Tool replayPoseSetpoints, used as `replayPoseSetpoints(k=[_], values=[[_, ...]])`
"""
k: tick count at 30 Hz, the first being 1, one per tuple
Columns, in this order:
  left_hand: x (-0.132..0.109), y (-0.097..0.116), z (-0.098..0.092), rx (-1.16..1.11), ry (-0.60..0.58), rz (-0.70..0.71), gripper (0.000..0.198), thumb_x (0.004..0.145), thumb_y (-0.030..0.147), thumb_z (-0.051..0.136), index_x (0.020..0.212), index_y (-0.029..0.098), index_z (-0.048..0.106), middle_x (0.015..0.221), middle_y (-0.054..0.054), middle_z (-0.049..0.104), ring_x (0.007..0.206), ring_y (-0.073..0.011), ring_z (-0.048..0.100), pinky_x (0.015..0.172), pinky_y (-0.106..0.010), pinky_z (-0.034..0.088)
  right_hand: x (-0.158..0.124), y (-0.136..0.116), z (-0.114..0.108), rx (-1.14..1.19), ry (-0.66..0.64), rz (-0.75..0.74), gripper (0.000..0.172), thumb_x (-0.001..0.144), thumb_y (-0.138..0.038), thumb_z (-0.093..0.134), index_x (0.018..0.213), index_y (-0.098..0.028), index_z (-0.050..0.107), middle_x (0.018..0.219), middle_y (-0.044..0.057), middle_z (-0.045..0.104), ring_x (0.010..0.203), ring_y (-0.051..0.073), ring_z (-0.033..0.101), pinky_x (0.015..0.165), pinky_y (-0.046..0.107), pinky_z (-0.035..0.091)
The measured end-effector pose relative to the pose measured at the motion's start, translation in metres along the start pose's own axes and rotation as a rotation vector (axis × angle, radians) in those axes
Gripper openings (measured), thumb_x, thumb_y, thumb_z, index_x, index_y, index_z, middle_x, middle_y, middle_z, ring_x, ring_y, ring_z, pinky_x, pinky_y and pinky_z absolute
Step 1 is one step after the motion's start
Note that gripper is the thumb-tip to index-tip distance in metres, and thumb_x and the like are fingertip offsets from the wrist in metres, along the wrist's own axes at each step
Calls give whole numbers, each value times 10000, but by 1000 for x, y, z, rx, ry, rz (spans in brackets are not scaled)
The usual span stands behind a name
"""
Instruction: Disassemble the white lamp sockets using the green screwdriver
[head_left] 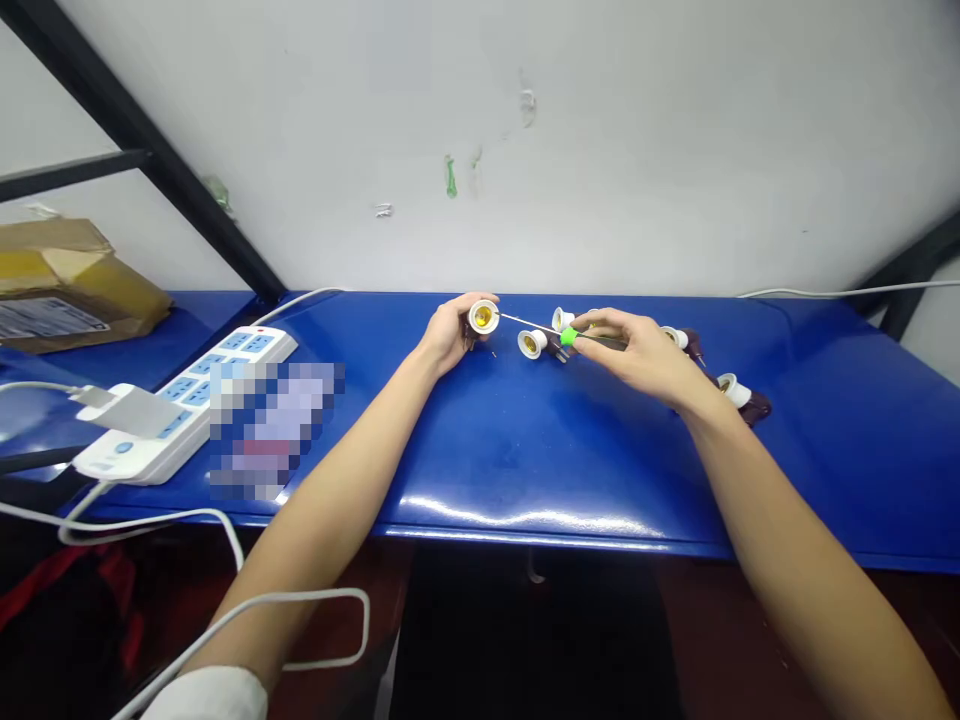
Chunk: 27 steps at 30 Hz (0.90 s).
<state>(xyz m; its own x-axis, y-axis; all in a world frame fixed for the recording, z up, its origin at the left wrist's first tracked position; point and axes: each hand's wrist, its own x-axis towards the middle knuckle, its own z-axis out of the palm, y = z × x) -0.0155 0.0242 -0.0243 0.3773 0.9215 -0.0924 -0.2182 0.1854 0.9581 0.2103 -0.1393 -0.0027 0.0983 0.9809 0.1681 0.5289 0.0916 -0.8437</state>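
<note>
Grips: my left grip (pixel 450 335) is closed around the body of a white lamp socket (pixel 484 317), held just above the counter with its brass-lined mouth turned up toward me. My right grip (pixel 637 352) pinches a screwdriver (pixel 568 337) with a green collar between thumb and fingers.

Tool position: the thin steel shaft (pixel 529 323) runs left across the gap between my hands. Its tip reaches the rim of the held socket; the exact contact point is too small to tell.

Step in hand: judged from this pose, I am working on the held socket with the screwdriver tip.

Next move: this calls for a steady left grip, with the shaft kept in line with the socket.

Other sockets: at least four more white lamp sockets lie on the blue counter (pixel 525 480). One (pixel 531 343) lies between my hands, and another (pixel 733 390), with a dark brown back (pixel 755 408), lies beyond my right wrist.

Surroundings: a white power strip (pixel 247 350) lies at the left of the counter, with a white cable (pixel 300 300) running behind it. A cardboard box (pixel 75 285) sits further left, and a pixelated object (pixel 274 430) cannot be identified.
</note>
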Motion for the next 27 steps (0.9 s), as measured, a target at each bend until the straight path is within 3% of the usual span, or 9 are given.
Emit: replayPoseSetpoints(k=[3,11,16,22,27], values=[[-1,-2,0,20,-30,-2,148,801,210,663,826,126,783,669,-29,621,552,-123,544,473,-246,430,0,-2,4,-90,-5,-56,280,934,-362,700,1147,-208,799,1223,90,815,1180,288,736,1053,431,547],[2,-9,-3,47,-70,28,158,829,203,650,844,122,785,702,-29,634,581,-121,547,498,-241,433,-3,-7,22,-225,31,-64,320,995,-290,603,1210,-174,809,949,68,826,778,212,731,776,335,542],[5,-11,-4,85,-89,28,146,821,232,681,854,139,788,722,-29,646,600,-129,546,513,-253,443,-5,-14,28,-293,29,-84,330,1003,-252,595,1234,-144,803,794,54,773,722,214,704,736,319,509],[4,-11,-3,94,-93,43,139,843,228,681,846,137,786,721,-32,646,598,-129,539,519,-252,439,-7,-19,32,-358,33,-65,349,1028,-226,574,1286,-145,794,974,91,833,789,224,735,785,323,512],[3,-12,-3,119,-115,62,141,864,240,693,855,136,787,735,-31,643,618,-126,548,541,-244,442,-9,-23,34,-405,3,-41,365,1054,-221,552,1334,-140,770,1125,124,838,973,272,770,853,344,511]])
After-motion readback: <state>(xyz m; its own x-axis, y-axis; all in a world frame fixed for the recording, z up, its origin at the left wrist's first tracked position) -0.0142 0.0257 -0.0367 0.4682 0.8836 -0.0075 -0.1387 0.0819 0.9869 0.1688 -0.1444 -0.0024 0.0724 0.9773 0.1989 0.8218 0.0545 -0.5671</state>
